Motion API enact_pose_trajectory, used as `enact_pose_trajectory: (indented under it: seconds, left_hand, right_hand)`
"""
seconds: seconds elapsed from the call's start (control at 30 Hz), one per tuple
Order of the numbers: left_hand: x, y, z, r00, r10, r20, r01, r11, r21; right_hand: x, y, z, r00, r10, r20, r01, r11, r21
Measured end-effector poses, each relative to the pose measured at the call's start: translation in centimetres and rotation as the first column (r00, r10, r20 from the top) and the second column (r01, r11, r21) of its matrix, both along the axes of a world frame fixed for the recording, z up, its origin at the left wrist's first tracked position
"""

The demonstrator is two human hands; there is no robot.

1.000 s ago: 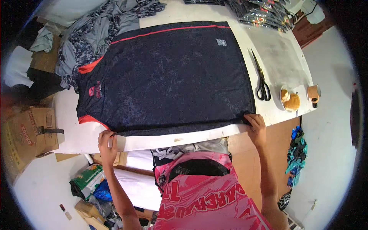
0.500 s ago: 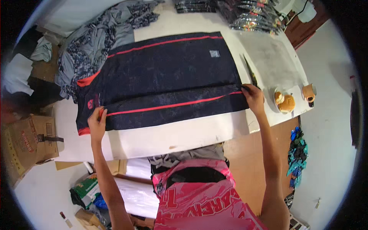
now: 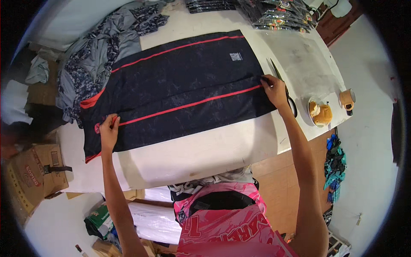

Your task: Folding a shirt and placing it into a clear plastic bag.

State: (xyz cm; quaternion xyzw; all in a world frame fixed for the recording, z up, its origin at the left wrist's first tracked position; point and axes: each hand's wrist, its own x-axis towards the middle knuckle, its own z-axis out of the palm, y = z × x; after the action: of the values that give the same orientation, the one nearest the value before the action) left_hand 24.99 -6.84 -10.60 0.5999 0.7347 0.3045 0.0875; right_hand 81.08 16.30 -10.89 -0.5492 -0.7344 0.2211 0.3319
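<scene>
The person's two bare arms reach up from the lower edge, on either side of a pink top (image 3: 227, 229), well apart and a little bent. The left hand (image 3: 108, 132) lies back up, thumb and fingers pinched together on the black shirt (image 3: 184, 81) near its collar end. The right hand (image 3: 275, 91) is bent inward at the wrist, its fingertips likewise nipped on the cloth at the hem end. The shirt lies flat on the white table (image 3: 158, 167), its near side folded over, a red stripe running from one hand to the other; most of the cloth spreads beyond the fingers. Scissors (image 3: 275, 70) lie just beside the right hand, partly hidden by it. Farther right are bread (image 3: 324, 115) and a mug (image 3: 346, 98); at the far left, a heap of grey patterned cloth (image 3: 92, 64); at the far edge, packed clothes (image 3: 280, 17).
</scene>
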Motion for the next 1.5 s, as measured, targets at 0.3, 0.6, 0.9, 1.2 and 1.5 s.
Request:
enact_pose_trajectory:
  seconds: [0.3, 0.6, 0.9, 1.2, 1.5]
  left_hand:
    - [0.9, 1.9, 0.7, 0.999, 0.022, -0.048, -0.02, 0.999, 0.044]
    - [1.4, 1.9, 1.7, 0.957, 0.13, -0.259, -0.113, 0.99, 0.083]
    - [20.8, 5.2, -0.3, 0.932, -0.209, -0.298, 0.223, 0.975, 0.014]
    - [7.8, -0.8, -2.0, 0.764, 0.456, -0.456, -0.38, 0.889, 0.254]
    - [13.7, -2.6, -4.1, 0.909, 0.331, -0.254, -0.317, 0.944, 0.092]
  right_hand:
    - [-0.5, 1.6, 0.0, 0.996, -0.059, 0.069, 0.055, 0.997, 0.055]
    - [-1.8, 1.9, 0.7, 0.991, -0.07, 0.114, 0.071, 0.997, -0.005]
    - [-13.8, -7.5, -0.8, 0.691, 0.588, 0.42, -0.714, 0.646, 0.271]
    - [-4.8, 0.0, 3.2, 0.775, 0.342, 0.531, -0.474, 0.871, 0.13]
    - [-22.8, -12.1, -0.6, 0.683, 0.623, 0.382, -0.711, 0.686, 0.153]
